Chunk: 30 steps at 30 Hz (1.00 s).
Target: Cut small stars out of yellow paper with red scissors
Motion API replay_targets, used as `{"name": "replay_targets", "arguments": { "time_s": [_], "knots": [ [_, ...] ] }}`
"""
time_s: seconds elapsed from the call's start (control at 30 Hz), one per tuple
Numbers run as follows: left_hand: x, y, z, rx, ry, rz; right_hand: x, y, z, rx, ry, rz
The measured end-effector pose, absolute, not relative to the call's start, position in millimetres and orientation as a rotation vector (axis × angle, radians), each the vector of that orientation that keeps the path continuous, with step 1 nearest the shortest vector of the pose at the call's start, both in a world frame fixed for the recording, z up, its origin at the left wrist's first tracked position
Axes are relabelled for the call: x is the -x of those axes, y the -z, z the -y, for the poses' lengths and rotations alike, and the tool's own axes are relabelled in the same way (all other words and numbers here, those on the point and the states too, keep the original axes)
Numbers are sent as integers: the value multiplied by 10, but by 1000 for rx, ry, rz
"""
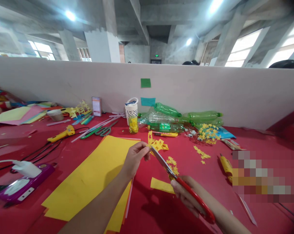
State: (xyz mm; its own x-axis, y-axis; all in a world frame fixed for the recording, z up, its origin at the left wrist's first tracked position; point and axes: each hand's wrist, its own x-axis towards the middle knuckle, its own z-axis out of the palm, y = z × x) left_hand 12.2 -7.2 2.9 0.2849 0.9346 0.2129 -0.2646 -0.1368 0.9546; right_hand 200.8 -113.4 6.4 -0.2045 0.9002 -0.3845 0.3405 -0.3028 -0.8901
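Observation:
Red-handled scissors (193,195) are gripped in my right hand (187,191), their blades pointing up and left. The blade tips reach the fingertips of my left hand (137,156), which is pinched on a small piece of yellow paper (150,146), mostly hidden by the fingers. Just behind lies a pile of yellow paper scraps (159,144). Small yellow paper stars (172,164) are scattered beside the blades. A yellow paper strip (161,185) lies under my right hand. Large yellow paper sheets (88,177) are stacked beneath my left forearm.
Green plastic bottles (167,110) lie along the partition, near a white tumbler (131,112). A purple power strip (25,185) and a yellow glue gun (61,134) are on the left. More stars (209,133) and a yellow tool (226,167) lie on the right.

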Motion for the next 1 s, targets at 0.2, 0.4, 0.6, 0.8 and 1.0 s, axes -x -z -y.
{"name": "replay_targets", "arguments": {
  "time_s": [0.2,0.4,0.6,0.8,1.0],
  "knots": [
    [-64,-45,33,-1300,-1159,-690,-2026,-52,1135,1615,-1504,1426],
    [-4,-52,-5,-1281,-1106,-686,-2038,-87,1151,1621,-1518,1465],
    [31,-48,-25,-1303,-1070,-704,-2047,-79,1127,1646,-1534,1434],
    [32,-31,-42,-1299,-1058,-696,-2083,-1,1089,1573,-1612,1454],
    [36,7,-61,-1297,-1061,-685,-2075,-16,1083,1560,-1627,1431]
  ]
}}
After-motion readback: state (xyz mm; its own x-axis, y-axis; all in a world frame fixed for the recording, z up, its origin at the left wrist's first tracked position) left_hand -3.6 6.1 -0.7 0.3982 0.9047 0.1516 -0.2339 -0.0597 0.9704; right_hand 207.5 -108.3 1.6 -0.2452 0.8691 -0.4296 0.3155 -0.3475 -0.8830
